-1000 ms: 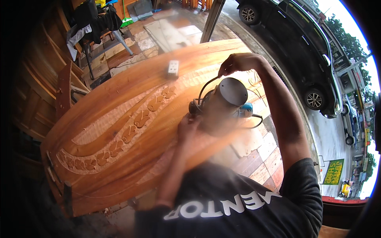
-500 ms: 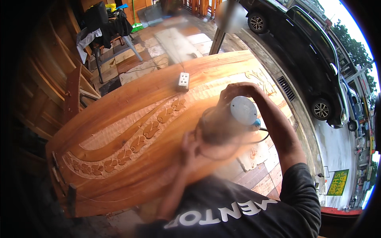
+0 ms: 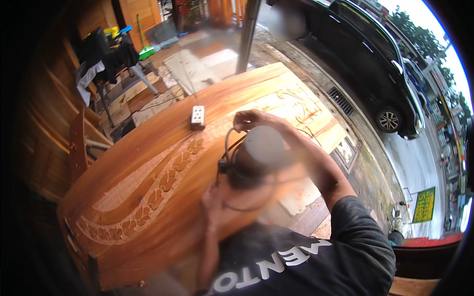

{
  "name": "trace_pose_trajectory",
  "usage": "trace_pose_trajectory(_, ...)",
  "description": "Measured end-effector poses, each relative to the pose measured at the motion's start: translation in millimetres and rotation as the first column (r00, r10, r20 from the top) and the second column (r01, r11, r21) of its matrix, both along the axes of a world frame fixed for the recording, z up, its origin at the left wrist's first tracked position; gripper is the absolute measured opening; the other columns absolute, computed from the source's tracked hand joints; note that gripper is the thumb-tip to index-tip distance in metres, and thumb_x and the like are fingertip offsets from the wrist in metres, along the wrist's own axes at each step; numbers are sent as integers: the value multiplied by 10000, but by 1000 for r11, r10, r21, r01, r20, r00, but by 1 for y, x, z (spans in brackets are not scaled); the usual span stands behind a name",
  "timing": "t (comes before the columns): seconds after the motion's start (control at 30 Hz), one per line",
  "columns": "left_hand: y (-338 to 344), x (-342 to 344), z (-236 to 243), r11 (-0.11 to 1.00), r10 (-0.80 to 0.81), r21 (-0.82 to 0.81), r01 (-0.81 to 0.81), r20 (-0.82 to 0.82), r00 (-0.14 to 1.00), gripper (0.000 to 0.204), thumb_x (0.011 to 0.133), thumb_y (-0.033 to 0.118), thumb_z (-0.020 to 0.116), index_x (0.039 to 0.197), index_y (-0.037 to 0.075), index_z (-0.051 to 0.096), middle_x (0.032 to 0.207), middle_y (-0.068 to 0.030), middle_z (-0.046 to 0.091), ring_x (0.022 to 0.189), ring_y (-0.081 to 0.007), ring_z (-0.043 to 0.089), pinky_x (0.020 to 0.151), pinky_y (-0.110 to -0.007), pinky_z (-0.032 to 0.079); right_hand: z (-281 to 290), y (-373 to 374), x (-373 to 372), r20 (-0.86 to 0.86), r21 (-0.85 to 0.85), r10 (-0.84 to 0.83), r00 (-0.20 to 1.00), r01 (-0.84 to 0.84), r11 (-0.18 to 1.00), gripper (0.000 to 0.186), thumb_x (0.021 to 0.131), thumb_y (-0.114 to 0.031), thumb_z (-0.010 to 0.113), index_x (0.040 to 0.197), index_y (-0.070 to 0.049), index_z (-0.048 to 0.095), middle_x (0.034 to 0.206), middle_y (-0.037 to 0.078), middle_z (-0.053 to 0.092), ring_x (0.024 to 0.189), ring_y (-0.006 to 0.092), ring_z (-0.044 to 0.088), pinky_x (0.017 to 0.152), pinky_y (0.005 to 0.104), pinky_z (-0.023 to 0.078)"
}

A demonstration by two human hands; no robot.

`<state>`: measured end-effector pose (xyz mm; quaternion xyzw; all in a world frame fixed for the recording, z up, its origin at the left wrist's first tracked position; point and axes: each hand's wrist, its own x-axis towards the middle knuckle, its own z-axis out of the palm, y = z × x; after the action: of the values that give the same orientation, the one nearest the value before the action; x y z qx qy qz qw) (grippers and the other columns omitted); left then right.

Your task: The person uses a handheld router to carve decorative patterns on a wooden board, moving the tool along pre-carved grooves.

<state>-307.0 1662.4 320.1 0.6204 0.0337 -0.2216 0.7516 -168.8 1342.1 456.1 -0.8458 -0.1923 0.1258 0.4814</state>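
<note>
A carved wooden panel point(image 3: 262, 81) lies beneath my hands, with relief leaves and a textured band. A round-topped power tool point(image 3: 254, 153), partly smeared by a blur on the lens, stands over the panel's right half. My right hand point(image 3: 248, 120) is closed on the tool's black cord point(image 3: 227, 143) above and behind it. My left hand point(image 3: 211, 200) is at the tool's lower left; its fingers are blurred, so I cannot tell whether they grip it. A white socket block point(image 3: 197, 115) rests on the panel's far part.
Wooden doors point(image 3: 59, 89) stand at the left beside a dark chair piled with cloth point(image 3: 101, 54). A green broom point(image 3: 146, 52) is behind the panel, near a post point(image 3: 247, 49). At the right are a drain grate point(image 3: 339, 100), a black car point(image 3: 365, 69) and a sign point(image 3: 423, 204).
The view has shifted. The tool and both my hands have moved toward the lower left; my right hand has come down from raised high at the right, still with the cord.
</note>
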Motion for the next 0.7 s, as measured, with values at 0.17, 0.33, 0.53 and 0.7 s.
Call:
trace_pose_trajectory(0.17, -16, -10, -7, 978, 209, -12, -209, -21, 978, 233, 1038, 181, 599, 1234, 62, 560, 591, 0, 567, 406, -77, 488, 367, -212, 346, 49, -29, -29, 197, 137, -214, 957, 190, 972, 267, 1047, -315, 678, 1043, -50, 649, 904, 32, 705, 864, 144, 649, 784, 325, 515)
trace_pose_trajectory(0.33, 31, -17, -58, 758, 643, -43, -651, 221, 733, 179, 1033, 250, 609, 1107, 99, 547, 610, -14, 569, 391, -82, 460, 347, -215, 324, 94, -14, -118, 128, 525, -388, 913, 270, 807, 173, 999, -201, 745, 1042, -51, 672, 918, -8, 696, 848, 110, 640, 747, 287, 514)
trace_pose_trajectory(0.53, 23, -61, 16, 544, 738, 90, -834, 421, 527, 286, 1029, 347, 653, 1050, 71, 576, 581, 19, 469, 446, -56, 392, 379, -211, 253, 67, -14, -238, 282, 235, 133, 950, -203, 951, 187, 913, -186, 809, 1023, -41, 764, 960, 92, 731, 939, 290, 706, 809, 379, 551)
trace_pose_trajectory(0.7, 88, -57, 66, 372, 833, 70, -925, 414, 367, 377, 1034, 299, 671, 1221, -25, 633, 673, 4, 511, 507, -53, 374, 458, -221, 260, 19, 16, -257, 216, 289, 109, 970, -171, 942, 257, 917, -263, 803, 1031, -36, 764, 1037, 127, 722, 1015, 328, 695, 854, 423, 547)
